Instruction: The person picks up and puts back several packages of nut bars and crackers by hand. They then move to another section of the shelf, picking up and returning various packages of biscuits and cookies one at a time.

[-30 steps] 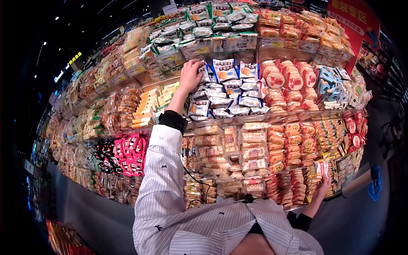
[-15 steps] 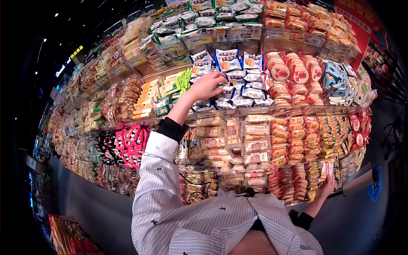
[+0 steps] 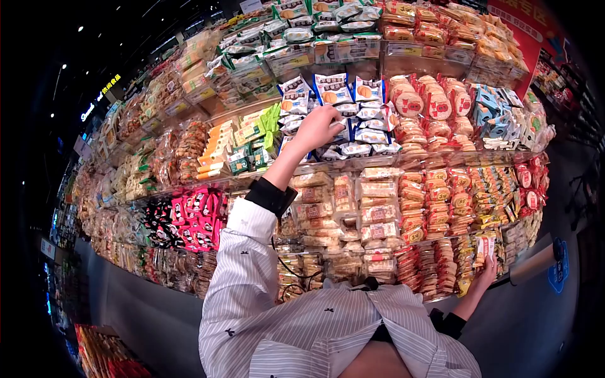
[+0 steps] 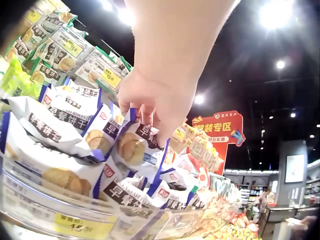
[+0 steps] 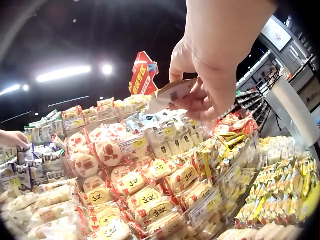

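My left hand (image 3: 320, 128) reaches into the compartment of white-and-blue biscuit packets (image 3: 334, 89). In the left wrist view, its thumb and fingers pinch the top edge of one biscuit packet (image 4: 136, 152), which stands tilted among others. A pair of biscuits is printed on its front. Low at the right of the display, my right hand (image 3: 484, 277) holds a snack packet (image 3: 484, 248) with a white and red front. From the right wrist, that packet (image 5: 172, 94) shows its pale side with a barcode, gripped between thumb and fingers.
Red-printed round crackers (image 3: 435, 104) lie right of the biscuits, and green-and-white packets (image 3: 299, 31) fill the tier above. A clear compartment front with a yellow price label (image 4: 82, 227) stands below the left hand. A pale rounded bar (image 3: 532, 268) juts out at the lower right.
My left hand has moved from the compartment's upper left corner, right and down onto the middle packets. The upper left packet it covered now shows. My right hand stays put with its packet.
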The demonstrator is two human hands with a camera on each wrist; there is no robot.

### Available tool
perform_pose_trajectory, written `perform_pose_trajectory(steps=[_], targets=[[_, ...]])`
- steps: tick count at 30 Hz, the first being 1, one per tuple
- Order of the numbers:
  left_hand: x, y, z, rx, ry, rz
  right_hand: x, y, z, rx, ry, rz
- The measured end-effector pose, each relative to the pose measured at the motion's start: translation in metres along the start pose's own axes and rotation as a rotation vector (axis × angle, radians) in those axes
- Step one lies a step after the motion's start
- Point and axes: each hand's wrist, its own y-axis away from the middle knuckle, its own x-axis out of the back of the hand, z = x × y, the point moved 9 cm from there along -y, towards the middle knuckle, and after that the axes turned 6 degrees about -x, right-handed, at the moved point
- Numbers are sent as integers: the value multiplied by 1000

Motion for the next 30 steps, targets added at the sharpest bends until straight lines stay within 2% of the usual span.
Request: perform_pose_trajectory(steps=[1, 3, 5, 7, 9, 10, 13, 15, 17, 18, 21, 23, 26, 29, 30], targets=[[-2, -6, -6, 113, 105, -14, 1, 0, 0, 1, -3, 2], [-8, -18, -4, 100, 154, 25, 4, -2, 2, 5, -7, -20], [-16, -28, -15, 174, 313, 140, 5, -3, 3, 12, -4, -18], [-21, -31, -13, 163, 277, 197, 6, -4, 4, 17, 1, -18], [-16, -29, -3, 142, -54, 251, 8, -7, 7, 12, 15, -13], [-15, -30, 3, 39, -143, 296, 10, -10, 9, 15, 10, -8], [-20, -25, -3, 24, -283, 326, 15, -12, 16, 7, -6, -19], [-19, -26, -6, 52, -288, 316, 13, -12, 18, -4, 12, -42], [-31, -30, 2, -104, -321, 191, 11, -13, 21, -5, 16, -65], [-31, -28, 0, -98, -320, 190, 9, -14, 22, -6, 22, -89], [-37, -22, 11, -272, -533, 156, 5, -8, 20, -15, 21, -63], [-36, -21, 11, -245, -537, 119, 9, -9, 23, -18, 25, -65], [-24, -20, 24, -237, -461, 174, 7, -6, 20, -14, 6, -62], [-15, -19, 55, -298, -160, 188, 8, -7, 19, -25, 5, -59], [-24, -17, 64, -288, -87, 40, 8, -7, 20, -34, 35, -66]])
